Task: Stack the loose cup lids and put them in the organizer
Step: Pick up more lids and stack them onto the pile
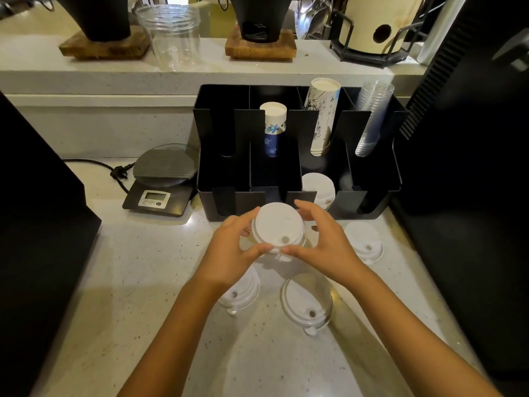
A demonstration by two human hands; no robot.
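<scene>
1. While both hands meet above the speckled worktop (143,282), the left hand (232,247) and the right hand (323,239) together hold a small stack of white lids (277,227) just in front of the black organizer (372,184).
2. Left grip: closed on the stack, with the fingers curled round its left rim and the thumb pressed to the near edge.
3. Right grip: closed on the same stack, with the fingers arched over the far right rim and the thumb meeting the left thumb at the near edge, by the sip hole.
4. How many lids the held stack has cannot be told; at least two rims show.
5. Three loose lids lie on the worktop: one lid (240,293) partly under the left wrist, one clear-rimmed lid (307,302) between the forearms, and one lid (363,239) to the right of the right hand, well apart from the others.
6. Inside the organizer, a pile of white lids (318,186) sits in the front compartment second from the right.
7. Its back row holds a blue-printed paper cup sleeve (273,128), a taller sketched paper cup stack (322,116) and a clear plastic cup stack (372,116), each leaning forward.
8. Left of the organizer stands a digital scale (163,181) with its cord (114,173) trailing away.
9. On the raised ledge behind sits a clear jar (174,35).
</scene>
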